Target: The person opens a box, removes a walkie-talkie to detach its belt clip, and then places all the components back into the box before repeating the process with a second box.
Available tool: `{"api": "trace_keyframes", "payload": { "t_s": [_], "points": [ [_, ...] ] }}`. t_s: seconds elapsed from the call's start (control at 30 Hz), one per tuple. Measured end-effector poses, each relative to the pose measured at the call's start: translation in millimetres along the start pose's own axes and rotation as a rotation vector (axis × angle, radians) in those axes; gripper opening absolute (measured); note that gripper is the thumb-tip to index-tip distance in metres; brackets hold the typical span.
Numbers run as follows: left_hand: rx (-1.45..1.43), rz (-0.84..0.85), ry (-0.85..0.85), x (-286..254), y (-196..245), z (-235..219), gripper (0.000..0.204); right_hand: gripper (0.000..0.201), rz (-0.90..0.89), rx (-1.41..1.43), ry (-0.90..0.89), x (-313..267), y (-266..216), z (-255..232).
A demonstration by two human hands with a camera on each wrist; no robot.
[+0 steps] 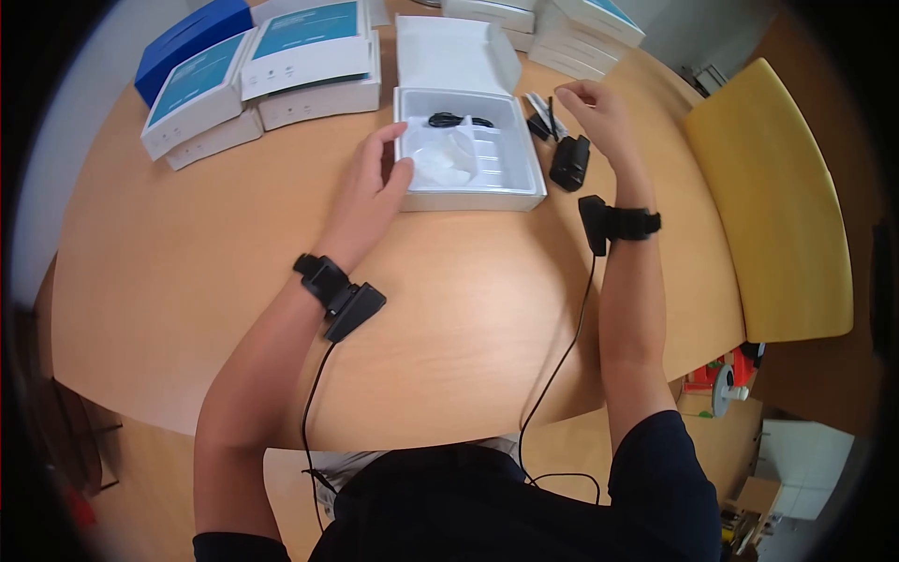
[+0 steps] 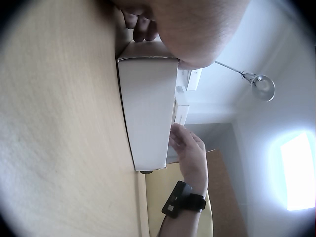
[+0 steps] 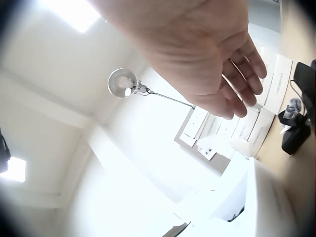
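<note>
An open white box [image 1: 468, 200] stands on the table with its lid [image 1: 449, 56] folded back. Inside are a coiled black cable [image 1: 459, 120], a crumpled clear plastic bag [image 1: 445, 159] and a molded white tray [image 1: 501, 150]. My left hand [image 1: 370, 187] holds the box at its left wall, thumb over the rim and the other fingers against the outside. To the right of the box, my right hand [image 1: 599, 122] is raised with loosely bent fingers and nothing in them. Near it on the table lie a black power adapter [image 1: 569, 164] and small black pieces.
Stacked white boxes [image 1: 309, 56] with teal labels and a blue box [image 1: 192, 42] stand at the back left. More white boxes [image 1: 585, 37] are piled at the back right. A yellow chair [image 1: 782, 206] stands by the right table edge. Cables hang from both wrist cameras.
</note>
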State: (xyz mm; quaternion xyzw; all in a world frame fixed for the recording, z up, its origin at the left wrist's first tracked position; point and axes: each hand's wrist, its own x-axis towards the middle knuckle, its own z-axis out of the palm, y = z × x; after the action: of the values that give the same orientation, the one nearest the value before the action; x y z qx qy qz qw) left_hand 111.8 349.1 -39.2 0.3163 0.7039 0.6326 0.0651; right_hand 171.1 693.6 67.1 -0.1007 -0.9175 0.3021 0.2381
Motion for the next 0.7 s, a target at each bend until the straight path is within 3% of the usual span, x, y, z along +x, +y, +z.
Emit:
{"api": "trace_keyframes", "payload": {
  "t_s": [0.17,0.27,0.37,0.7],
  "points": [
    [0.016,-0.021,0.0,0.2,1.8,-0.6,0.046,0.035,-0.112,-0.01,-0.128,-16.2,-51.4,8.8],
    [0.048,-0.009,0.006,1.0,1.8,-0.3,0.046,0.037,-0.087,-0.047,-0.351,-16.7,-59.0,29.9],
    [0.027,0.01,0.018,1.2,1.5,0.8,0.047,0.041,-0.136,-0.127,-0.439,-13.4,-52.6,52.6],
    [0.086,0.004,0.036,-2.5,10.3,-1.2,0.049,0.05,-0.108,-0.226,-0.525,-4.5,-66.4,69.8]
  ]
}}
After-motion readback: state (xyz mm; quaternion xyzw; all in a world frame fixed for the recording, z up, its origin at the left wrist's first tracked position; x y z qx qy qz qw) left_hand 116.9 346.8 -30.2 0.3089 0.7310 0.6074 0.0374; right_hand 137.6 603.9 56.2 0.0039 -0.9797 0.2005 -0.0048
